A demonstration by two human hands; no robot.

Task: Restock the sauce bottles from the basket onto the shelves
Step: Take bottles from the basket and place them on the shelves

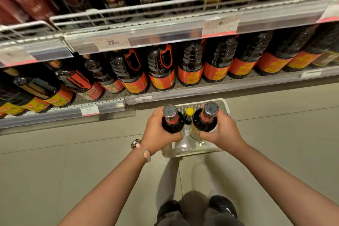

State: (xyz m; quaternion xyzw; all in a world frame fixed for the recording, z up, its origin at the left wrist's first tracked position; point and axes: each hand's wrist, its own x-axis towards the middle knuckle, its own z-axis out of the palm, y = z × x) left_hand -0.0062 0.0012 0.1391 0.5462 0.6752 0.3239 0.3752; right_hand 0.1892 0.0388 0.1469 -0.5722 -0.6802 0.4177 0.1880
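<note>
I hold two dark sauce bottles with grey caps above a white plastic basket on the floor. My left hand grips the left bottle around its body. My right hand grips the right bottle the same way. Between them, down in the basket, stands a smaller bottle with a yellow cap. A clear bottle also lies in the basket, partly hidden by my hands.
The bottom shelf right behind the basket is packed with large dark sauce bottles with red and yellow labels. An upper shelf with price tags carries more bottles. Beige floor tiles surround the basket; my shoes are below.
</note>
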